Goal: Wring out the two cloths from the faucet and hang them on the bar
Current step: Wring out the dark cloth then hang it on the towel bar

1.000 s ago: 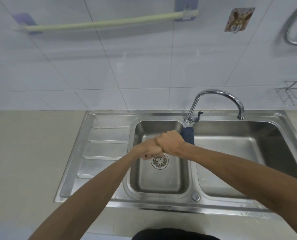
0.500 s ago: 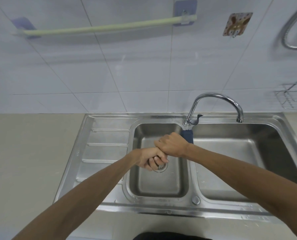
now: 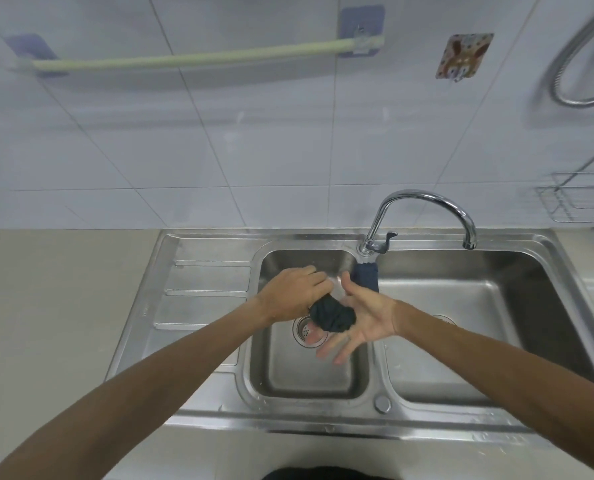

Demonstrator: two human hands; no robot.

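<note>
Head view: your left hand (image 3: 290, 294) is clenched around one end of the dark cloth (image 3: 332, 316), fingers pressed together. The other end lies as a wrinkled wad on your right hand (image 3: 361, 315), palm up, fingers spread. Its long axis runs left to right between your hands, above the small basin (image 3: 306, 375). The second cloth (image 3: 366, 277) hangs under the faucet (image 3: 423, 216), nearer your right hand. The bar (image 3: 191, 58) is bare.
</note>
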